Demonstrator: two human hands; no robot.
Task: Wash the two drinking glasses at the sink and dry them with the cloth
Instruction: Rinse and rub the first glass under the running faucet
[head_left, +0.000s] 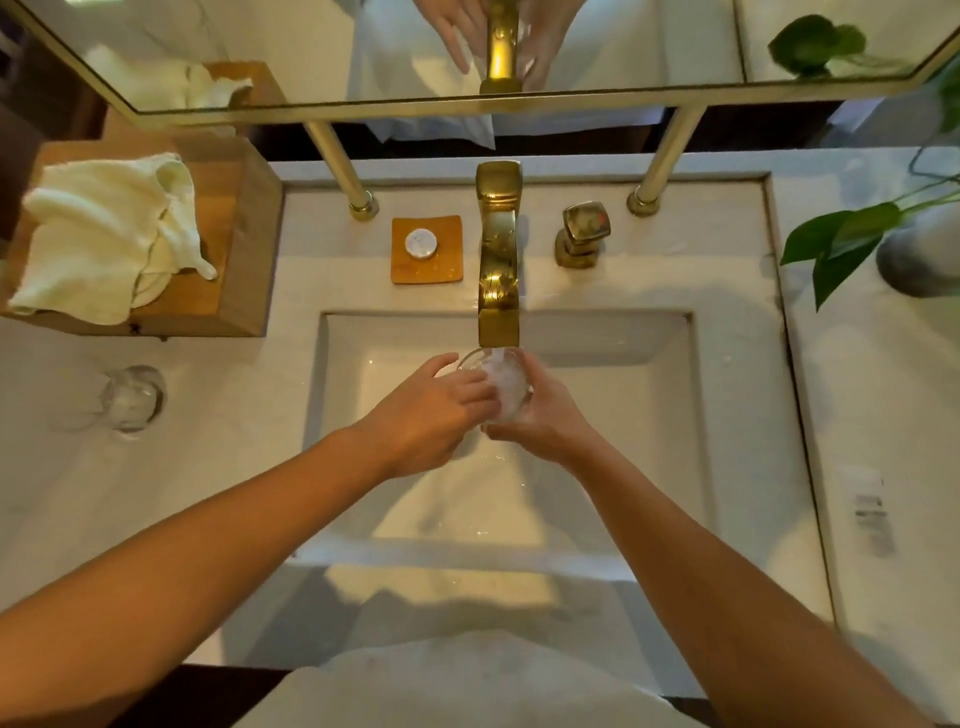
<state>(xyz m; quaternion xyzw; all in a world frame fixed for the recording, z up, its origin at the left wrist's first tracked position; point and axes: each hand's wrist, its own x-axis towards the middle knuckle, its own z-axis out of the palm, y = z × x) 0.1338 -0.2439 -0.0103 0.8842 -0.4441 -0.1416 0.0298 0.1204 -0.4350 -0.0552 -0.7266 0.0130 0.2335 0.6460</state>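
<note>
Glass (501, 387) under gold faucet (498, 260); counter sticker (872, 512) print illegible.

A square wooden dish (448, 266) sits on the white desk (883, 415) and carries a small round white puck (422, 244). Right of the dish stands a brass tap handle (582, 234). Farther right are green plant leaves (841, 244) beside a grey vase (919, 260). Left of the dish is a wooden box (244, 234). Behind the dish, one to either side, two brass posts (340, 156) rise to a brass-framed mirror (311, 52). A pale label (870, 512) lies far right of the dish, nearer the camera.
</note>
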